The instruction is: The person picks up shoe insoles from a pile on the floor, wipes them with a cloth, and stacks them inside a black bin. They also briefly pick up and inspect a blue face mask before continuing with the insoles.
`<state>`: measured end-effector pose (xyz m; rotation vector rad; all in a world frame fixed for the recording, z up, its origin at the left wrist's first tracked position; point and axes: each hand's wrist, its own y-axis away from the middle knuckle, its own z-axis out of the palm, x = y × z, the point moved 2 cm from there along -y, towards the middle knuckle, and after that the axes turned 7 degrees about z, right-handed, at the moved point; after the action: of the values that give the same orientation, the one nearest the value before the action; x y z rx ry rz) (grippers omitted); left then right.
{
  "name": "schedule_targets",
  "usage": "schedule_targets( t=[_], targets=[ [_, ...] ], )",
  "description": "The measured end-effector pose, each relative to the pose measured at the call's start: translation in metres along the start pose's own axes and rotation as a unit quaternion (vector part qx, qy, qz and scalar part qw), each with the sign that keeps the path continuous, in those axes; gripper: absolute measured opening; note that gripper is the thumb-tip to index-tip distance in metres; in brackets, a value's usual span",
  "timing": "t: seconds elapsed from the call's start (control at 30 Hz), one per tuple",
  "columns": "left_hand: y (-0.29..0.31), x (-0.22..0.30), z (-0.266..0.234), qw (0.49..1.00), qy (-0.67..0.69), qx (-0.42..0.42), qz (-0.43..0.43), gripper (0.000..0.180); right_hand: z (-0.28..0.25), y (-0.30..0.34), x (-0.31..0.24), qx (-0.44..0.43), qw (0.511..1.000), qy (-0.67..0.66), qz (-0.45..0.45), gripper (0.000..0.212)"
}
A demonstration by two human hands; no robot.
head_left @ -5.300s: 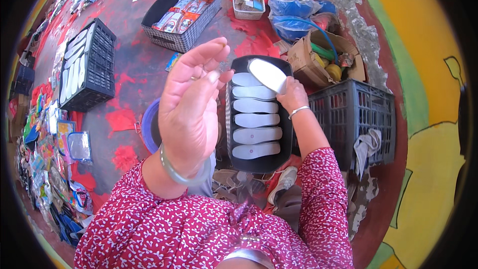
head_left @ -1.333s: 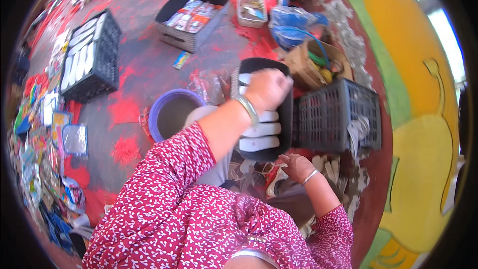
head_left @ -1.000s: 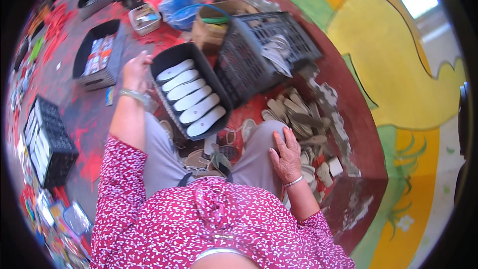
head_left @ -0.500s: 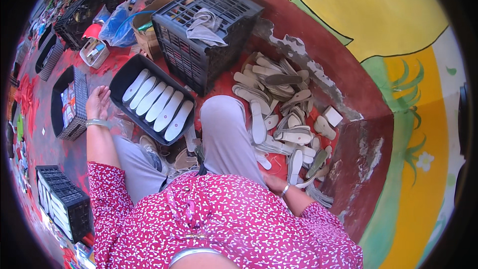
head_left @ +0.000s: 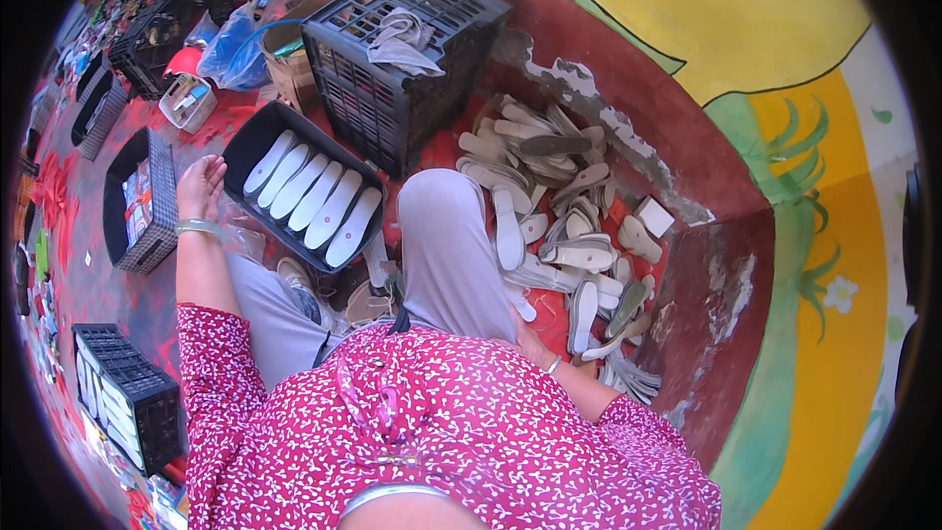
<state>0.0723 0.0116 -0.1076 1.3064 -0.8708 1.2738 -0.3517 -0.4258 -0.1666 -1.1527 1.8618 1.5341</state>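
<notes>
- Away from the black-lined bin [head_left: 249,133], where an earlier frame is showing it gripping an insole, our right hand [head_left: 531,344] is now sitting low beside our right leg [head_left: 442,236]; our view is facing further right.
- Our thigh and blouse [head_left: 432,412] are partly covering that hand, so we are unable to tell whether it is closed or gripping anything.
- Our left hand [head_left: 201,186] is hanging just beside the bin's left end, loosely opened with bent fingers, and we are seeing nothing in its grasp.
- Six pale insoles [head_left: 333,209] are lying side by side inside the bin.
- Right of our knee, a heap of insoles [head_left: 584,255] is spreading over the red floor, near our right hand; a white block [head_left: 654,216] is sitting at its far edge.
- Beyond the bin, a black crate [head_left: 363,79] is standing with a grey cloth [head_left: 402,42] draping over its top.
- Further left, a checked bin [head_left: 152,250] is holding packets [head_left: 138,198].
</notes>
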Motion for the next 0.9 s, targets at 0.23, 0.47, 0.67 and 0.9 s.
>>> schedule_targets(
  t=[0.23, 0.47, 0.67, 0.9],
  targets=[
    [0.019, 0.01, -0.016, 0.999, 0.031, 0.031, 0.033, 0.015, -0.014, 0.032, -0.02, -0.095, 0.995, -0.02, -0.027, 0.093],
    [0.031, 0.017, -0.014, 0.997, 0.048, 0.044, 0.038, 0.015, -0.008, 0.071, -0.068, 0.137, 0.902, 0.313, -0.263, 0.04],
    [0.04, 0.019, 0.011, 0.999, 0.028, 0.018, 0.033, 0.017, -0.003, 0.061, -0.077, 0.0, 0.991, 0.116, -0.066, 0.03],
    [0.037, 0.021, 0.009, 0.998, -0.002, 0.004, 0.055, 0.02, -0.012, 0.059, -0.076, 0.117, 0.953, 0.212, -0.18, 0.019]
  ],
)
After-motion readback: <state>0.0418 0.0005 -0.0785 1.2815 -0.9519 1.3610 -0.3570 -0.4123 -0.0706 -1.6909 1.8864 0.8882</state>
